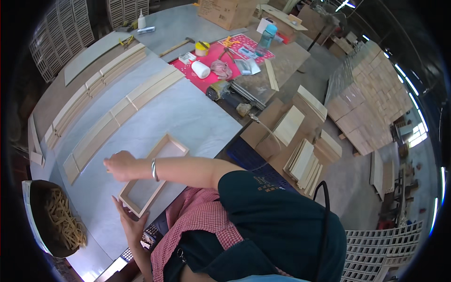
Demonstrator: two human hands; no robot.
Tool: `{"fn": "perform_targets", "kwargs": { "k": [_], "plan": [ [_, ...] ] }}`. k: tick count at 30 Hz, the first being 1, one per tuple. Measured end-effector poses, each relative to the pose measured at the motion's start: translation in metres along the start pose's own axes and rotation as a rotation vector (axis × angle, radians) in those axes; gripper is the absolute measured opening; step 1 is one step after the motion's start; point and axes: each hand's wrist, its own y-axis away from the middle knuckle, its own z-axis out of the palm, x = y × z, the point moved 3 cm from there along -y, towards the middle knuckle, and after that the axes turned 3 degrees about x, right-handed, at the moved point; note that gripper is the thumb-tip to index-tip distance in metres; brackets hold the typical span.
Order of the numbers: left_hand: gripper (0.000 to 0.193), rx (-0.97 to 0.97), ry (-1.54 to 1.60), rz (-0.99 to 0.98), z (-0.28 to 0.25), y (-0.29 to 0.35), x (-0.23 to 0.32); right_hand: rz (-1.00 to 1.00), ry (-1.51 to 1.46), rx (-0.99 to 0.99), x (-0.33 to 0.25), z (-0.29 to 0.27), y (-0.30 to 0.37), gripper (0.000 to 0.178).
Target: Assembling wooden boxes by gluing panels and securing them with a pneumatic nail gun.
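Observation:
A rectangular pale wooden frame (162,189) lies on the grey-white tabletop, partly hidden beneath my right forearm. At its near end, my left hand (133,224) grips the corner, with thumb and fingers spread to either side of the wood. Crossing over the frame, my right arm, with a silver bangle (154,170) on the wrist, reaches left. My right hand (121,165) is closed in a fist above the tabletop, beyond the frame's left side. A small bit shows under its fingers, too little to name. Left of the hands stands a dark-lined container (34,214) with many wooden strips (66,224).
Rows of thin wooden boards (120,112) lie across the tabletop (188,117). Farther off are a hammer (176,47), a white bottle (201,69), a blue water bottle (267,37) and a yellow tub (202,48). Boards (303,160) are stacked on the right, before a wrapped pallet stack (366,98).

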Motion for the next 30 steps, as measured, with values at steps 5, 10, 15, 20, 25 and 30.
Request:
{"fn": "perform_targets", "kwargs": {
  "k": [5,10,15,20,25,30],
  "plan": [
    [0.131,0.017,0.040,-0.008,0.002,-0.002,-0.012,0.098,-0.099,0.147,-0.027,-0.007,-0.001,0.018],
    [0.131,0.053,0.062,-0.012,0.001,-0.001,-0.019,-0.136,-0.025,-0.269,-0.044,0.013,0.017,0.018],
    [0.130,0.047,0.077,0.005,0.001,0.000,-0.009,-0.164,-0.140,-0.303,-0.047,0.016,0.025,0.012],
    [0.126,0.061,0.089,-0.036,-0.004,0.001,-0.025,-0.323,-0.224,-0.442,-0.053,0.014,0.033,0.009],
    [0.119,0.005,0.073,0.004,-0.003,-0.004,-0.024,-0.188,-0.228,-0.339,-0.050,0.015,0.036,0.009],
    [0.112,0.064,0.120,-0.012,-0.001,-0.003,-0.009,-0.209,-0.060,-0.313,-0.051,0.013,0.037,0.010]
  ]
}}
